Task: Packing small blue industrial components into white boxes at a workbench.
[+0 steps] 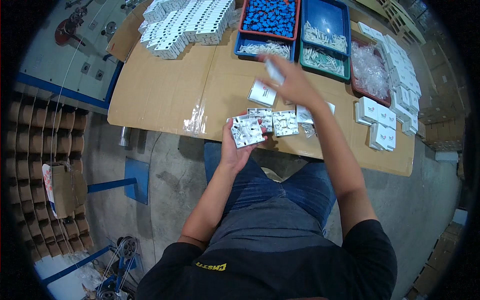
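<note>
The left hand (234, 156) holds a white square unit (246, 131), inner parts exposed, at the worktop's (155, 100) near edge, the blurred right hand (292, 84) a white piece (274, 72); two exposed units (285, 123) beside seem unfinished, smooth-faced boxes (378, 119) at right apparently done.

Brown compartmented cardboard (67, 119) lies left of a blue plate (137, 192), with cartons (442, 117) stacked far right.

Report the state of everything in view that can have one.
Left hand: gripping a white unit
White unit: detailed face up
Right hand: blurred, seemingly holding a whitish piece
Red tray: full of blue parts
Large blue tray: partly filled with white sticks
Brownish-red tray: heaped with clear plastic
Cardboard: taped along its seam
</note>
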Demonstrator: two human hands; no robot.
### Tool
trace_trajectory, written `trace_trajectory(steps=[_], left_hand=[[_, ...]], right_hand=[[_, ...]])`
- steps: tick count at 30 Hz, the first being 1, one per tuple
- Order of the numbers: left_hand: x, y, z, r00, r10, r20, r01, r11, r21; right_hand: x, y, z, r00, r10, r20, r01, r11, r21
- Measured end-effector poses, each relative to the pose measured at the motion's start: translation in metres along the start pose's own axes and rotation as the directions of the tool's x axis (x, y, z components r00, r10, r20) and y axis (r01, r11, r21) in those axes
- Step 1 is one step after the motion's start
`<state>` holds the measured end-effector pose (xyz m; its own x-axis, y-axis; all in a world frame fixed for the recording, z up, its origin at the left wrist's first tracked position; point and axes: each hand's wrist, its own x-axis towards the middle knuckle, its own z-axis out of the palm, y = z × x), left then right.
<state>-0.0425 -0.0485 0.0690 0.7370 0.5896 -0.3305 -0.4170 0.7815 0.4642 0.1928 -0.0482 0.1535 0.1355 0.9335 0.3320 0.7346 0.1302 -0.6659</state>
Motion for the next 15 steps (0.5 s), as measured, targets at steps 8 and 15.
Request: trace_trajectory(steps=[8, 15], left_hand=[[0.007, -0.024, -0.003, 0.994, -0.036, -0.101, 0.051, 0.987, 0.152], [0.014, -0.053, 0.002, 0.996, 0.031, -0.079, -0.006, 0.954, 0.300]], right_hand=[[-0.120, -0.029, 0.064, 0.988, 0.089, 0.123, -0.082, 0.995, -0.063], [-0.157, -0.008, 0.073, 0.966, 0.255, -0.034, -0.250, 0.961, 0.118]])
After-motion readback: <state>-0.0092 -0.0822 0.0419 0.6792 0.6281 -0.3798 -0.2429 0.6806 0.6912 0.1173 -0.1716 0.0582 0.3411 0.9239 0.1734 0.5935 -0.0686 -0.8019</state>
